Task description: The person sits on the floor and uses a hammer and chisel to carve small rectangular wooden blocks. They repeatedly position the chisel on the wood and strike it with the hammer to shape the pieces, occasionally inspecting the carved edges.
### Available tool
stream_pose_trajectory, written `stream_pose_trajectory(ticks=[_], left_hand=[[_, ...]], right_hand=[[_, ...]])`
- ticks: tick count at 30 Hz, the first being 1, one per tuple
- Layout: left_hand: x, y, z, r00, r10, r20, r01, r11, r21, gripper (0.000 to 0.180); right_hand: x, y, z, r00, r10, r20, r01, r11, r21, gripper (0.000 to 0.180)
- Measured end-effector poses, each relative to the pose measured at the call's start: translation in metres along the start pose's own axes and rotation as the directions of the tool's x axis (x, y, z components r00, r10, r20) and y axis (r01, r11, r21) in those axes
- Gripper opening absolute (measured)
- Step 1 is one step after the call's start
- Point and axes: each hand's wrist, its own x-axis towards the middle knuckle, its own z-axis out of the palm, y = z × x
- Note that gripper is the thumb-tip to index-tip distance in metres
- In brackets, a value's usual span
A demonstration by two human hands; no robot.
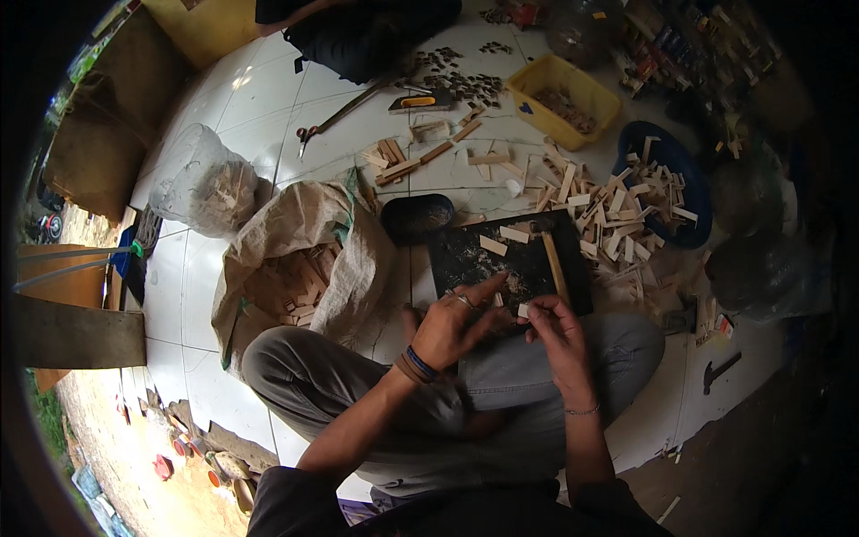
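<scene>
My right hand (560, 333) pinches a small pale wood piece (523, 311) between thumb and fingers, above the near edge of a black board (456, 255). Left of it, my left hand (452, 328) reaches over the same edge, its index finger stretched out and apart from the others; I see nothing gripped in it. Two flat wood pieces, one of them a light strip (492, 244), lie on the board among shavings. A hammer (555, 264) with a wooden handle rests along the board's right side.
A woven sack (358, 259) of wood pieces stands left of the board, beside a dark oval tray (417, 217). Right of the board, loose strips (617, 210) spill from a blue basin (702, 201). Farther off are a yellow tub (599, 94), scissors (306, 136) and a person's dark clothing (367, 36).
</scene>
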Motion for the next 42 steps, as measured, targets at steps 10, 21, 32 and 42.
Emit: stream_pose_trajectory(ticks=[10, 21, 32, 42], left_hand=[[-0.004, 0.001, -0.002, 1.000, 0.028, 0.014, -0.028, 0.998, -0.051, 0.073], [-0.004, -0.005, 0.000, 0.999, 0.041, 0.020, -0.040, 0.997, -0.061, 0.073], [-0.003, -0.006, 0.000, 0.998, 0.051, 0.022, -0.049, 0.996, -0.070, 0.074], [-0.002, -0.004, -0.001, 0.998, 0.029, 0.048, -0.025, 0.996, -0.083, 0.073]], right_hand=[[0.004, -0.001, 0.024, 0.997, -0.029, -0.068, 0.013, 0.973, -0.232, 0.020], [0.004, -0.002, 0.023, 0.996, -0.014, -0.093, -0.002, 0.985, -0.172, 0.021], [0.005, -0.001, 0.023, 0.997, 0.009, -0.078, -0.024, 0.981, -0.194, 0.022], [0.004, -0.006, 0.024, 0.997, 0.029, -0.078, -0.043, 0.981, -0.191, 0.023]])
